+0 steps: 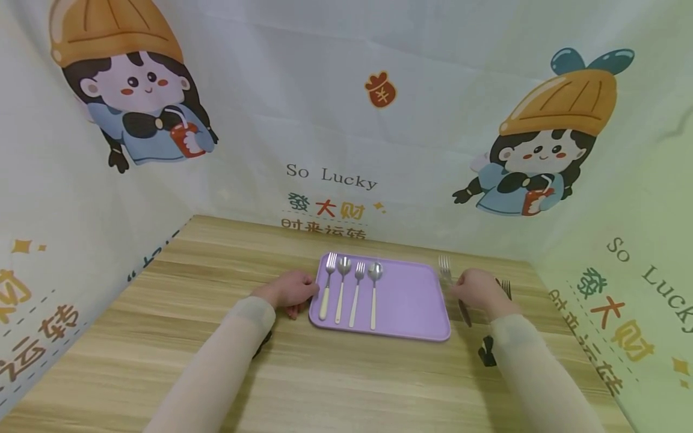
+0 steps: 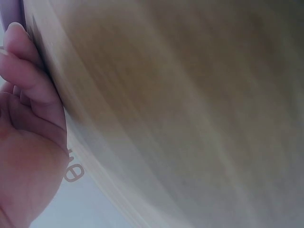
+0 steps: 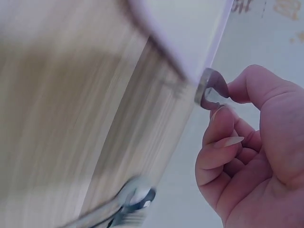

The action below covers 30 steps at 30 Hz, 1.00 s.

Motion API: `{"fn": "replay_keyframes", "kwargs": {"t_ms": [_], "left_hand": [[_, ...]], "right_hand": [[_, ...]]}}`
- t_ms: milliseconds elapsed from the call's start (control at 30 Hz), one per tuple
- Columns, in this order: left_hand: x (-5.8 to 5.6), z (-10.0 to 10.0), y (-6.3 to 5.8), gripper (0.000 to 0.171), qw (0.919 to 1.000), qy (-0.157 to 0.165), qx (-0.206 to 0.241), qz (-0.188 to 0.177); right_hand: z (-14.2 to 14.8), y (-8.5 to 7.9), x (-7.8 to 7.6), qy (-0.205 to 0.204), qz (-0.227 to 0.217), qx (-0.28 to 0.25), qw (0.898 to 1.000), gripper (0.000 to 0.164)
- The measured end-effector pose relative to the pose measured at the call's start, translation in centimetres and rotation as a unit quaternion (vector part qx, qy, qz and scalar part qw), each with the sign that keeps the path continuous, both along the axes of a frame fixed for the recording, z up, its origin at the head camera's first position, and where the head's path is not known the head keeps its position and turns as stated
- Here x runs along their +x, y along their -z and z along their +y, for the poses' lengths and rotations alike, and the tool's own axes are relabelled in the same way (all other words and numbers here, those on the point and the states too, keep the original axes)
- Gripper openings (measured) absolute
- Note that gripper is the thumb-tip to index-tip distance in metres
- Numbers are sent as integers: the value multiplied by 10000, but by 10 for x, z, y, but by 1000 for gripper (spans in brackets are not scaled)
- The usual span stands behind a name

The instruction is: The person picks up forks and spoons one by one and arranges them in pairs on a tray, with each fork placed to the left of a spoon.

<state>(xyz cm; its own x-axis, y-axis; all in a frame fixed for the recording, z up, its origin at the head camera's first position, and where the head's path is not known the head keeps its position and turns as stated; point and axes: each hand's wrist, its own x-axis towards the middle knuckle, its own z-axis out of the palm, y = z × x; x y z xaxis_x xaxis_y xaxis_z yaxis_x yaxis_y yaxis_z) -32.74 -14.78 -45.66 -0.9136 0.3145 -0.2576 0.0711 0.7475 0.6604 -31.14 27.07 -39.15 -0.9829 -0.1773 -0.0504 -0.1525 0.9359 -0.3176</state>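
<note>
A purple tray lies on the wooden table. At its left rim my left hand holds on with bent fingers; those fingers appear at the edge of the left wrist view beside a strip of the tray. Just off the tray's right side, my right hand pinches a metal fork between thumb and fingertips, tines pointing away from me. The right wrist view shows the fork's curved metal end at the fingertips of the right hand; the hand partly hides its length.
Side by side on the tray's left half lie a fork, a spoon, a smaller fork and another spoon, all with pale handles. Beyond my right hand lies a dark fork. Printed cloth walls surround the wooden table.
</note>
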Motion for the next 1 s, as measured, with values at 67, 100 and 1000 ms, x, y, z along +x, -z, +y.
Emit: {"fn": "replay_keyframes", "kwargs": {"t_ms": [67, 100, 1000], "left_hand": [[0, 0, 0, 29, 10000, 0, 7, 10], [0, 0, 0, 29, 10000, -4, 4, 11], [-1, -2, 3, 30, 9999, 67, 29, 107]], "right_hand": [[-10, 1, -3, -9, 25, -13, 10000, 42], [-15, 2, -3, 11, 29, -47, 10000, 41], [-112, 26, -2, 238, -428, -544, 9973, 29]]}}
